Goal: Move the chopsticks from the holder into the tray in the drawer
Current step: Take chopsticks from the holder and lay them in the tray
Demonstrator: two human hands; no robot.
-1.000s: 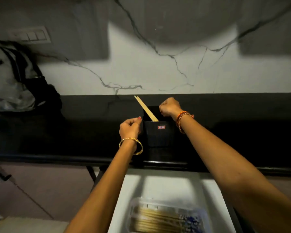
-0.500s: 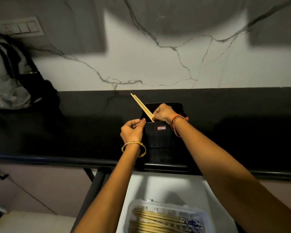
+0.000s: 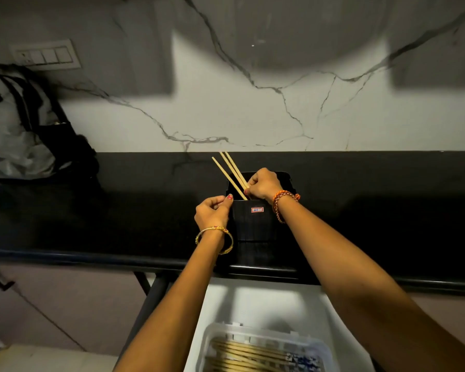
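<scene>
Right hand [image 3: 262, 185], fingers closed, pinches three pale wooden chopsticks [image 3: 232, 173] at the mouth of the black square holder [image 3: 254, 220]; their upper ends lean up and left. Left hand [image 3: 212, 213] grips the holder's near-left rim, probably to steady it during withdrawal. The holder stands near the front edge of the black surface [image 3: 118, 210]. Below, the clear plastic tray [image 3: 321, 347] in the white drawer [image 3: 255, 304] already holds chopsticks; the path down looks unobstructed.

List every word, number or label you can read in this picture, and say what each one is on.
Nothing can be read.
Small red-edged sticker on the front of the black holder: print too small and blurred to read.
Switch plate on the wall: no legible marks.
</scene>
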